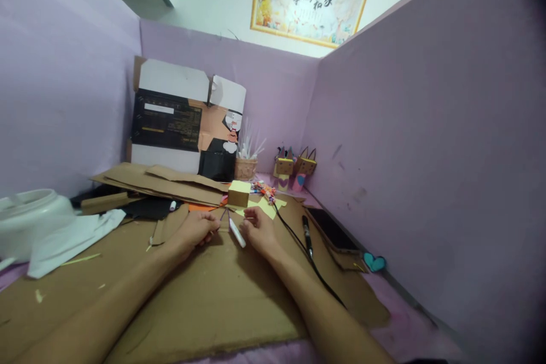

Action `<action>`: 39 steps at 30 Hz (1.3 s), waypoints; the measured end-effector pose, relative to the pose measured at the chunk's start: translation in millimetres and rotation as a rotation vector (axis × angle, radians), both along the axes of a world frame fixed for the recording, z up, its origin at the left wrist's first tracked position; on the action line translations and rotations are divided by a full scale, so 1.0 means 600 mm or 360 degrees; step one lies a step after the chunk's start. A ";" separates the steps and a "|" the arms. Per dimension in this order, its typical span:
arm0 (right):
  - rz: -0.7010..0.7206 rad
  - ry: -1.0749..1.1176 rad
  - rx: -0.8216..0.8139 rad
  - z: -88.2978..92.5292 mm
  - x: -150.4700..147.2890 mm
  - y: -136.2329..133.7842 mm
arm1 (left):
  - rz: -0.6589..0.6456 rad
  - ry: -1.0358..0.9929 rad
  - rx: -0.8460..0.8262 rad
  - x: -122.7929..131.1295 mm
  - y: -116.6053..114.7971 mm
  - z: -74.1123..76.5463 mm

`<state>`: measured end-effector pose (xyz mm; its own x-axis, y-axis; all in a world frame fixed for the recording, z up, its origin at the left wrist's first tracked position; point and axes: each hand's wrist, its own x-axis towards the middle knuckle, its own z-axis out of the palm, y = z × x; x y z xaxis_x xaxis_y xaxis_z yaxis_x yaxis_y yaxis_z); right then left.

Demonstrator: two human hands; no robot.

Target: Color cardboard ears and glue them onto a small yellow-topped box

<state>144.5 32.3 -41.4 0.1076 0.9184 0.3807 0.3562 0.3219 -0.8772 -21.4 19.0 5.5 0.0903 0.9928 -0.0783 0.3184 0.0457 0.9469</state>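
Note:
My left hand [201,228] is closed in a pinch, its fingertips at the left edge of a small cardboard piece [224,226]. A purple pointed outline [225,214] rises just behind that piece. My right hand [258,228] has curled fingers, with the thumb near the index finger; a thin pale line shows there, too small to name. Between both hands, a white marker [237,233] lies slanted on the cardboard sheet [205,301]. Beyond the hands stands a small cardboard box with a yellow top [239,194].
Flat cardboard pieces [162,182] and a white pot [32,222] are at the left. On the right lie a black pen [307,233], a black cable [294,239], a phone [335,230] and a teal heart [374,262]. Cardboard cat figures [306,166] stand behind.

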 end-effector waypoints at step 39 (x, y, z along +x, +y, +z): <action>0.0262 -0.1640 -0.0194 0.239 0.169 0.331 | -0.0220 0.0228 -0.0306 -0.007 0.029 -0.034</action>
